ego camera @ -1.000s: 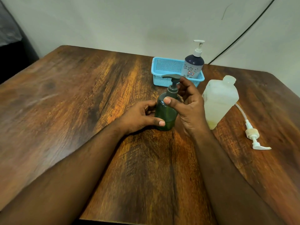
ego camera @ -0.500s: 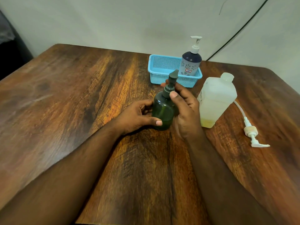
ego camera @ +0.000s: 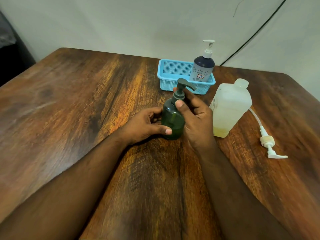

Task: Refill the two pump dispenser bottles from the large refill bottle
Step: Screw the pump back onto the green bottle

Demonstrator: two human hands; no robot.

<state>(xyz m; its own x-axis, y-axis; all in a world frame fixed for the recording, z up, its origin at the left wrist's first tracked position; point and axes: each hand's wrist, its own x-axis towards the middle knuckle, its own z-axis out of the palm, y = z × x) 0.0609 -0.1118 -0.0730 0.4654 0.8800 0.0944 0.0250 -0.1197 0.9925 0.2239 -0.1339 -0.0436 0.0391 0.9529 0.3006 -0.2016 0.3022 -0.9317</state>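
Note:
A dark green pump bottle (ego camera: 172, 121) stands upright on the wooden table (ego camera: 86, 110). My left hand (ego camera: 146, 124) grips its body from the left, thumb across the front. My right hand (ego camera: 194, 116) pinches the grey collar of its pump head (ego camera: 183, 87), whose spout points right. Just to the right stands the large translucent refill bottle (ego camera: 230, 108), cap on, with a little yellowish liquid at the bottom. A dark blue pump bottle with a white pump (ego camera: 203, 65) stands in the blue basket (ego camera: 170, 75) behind.
A loose white pump with its long tube (ego camera: 267, 142) lies on the table right of the refill bottle. A black cable (ego camera: 256, 32) runs down the wall behind. The table's right edge is close to the loose pump.
The green bottle's pump head has turned: its spout pointed left, then away, and now points right. My right hand turned with it. My left hand stayed on the bottle.

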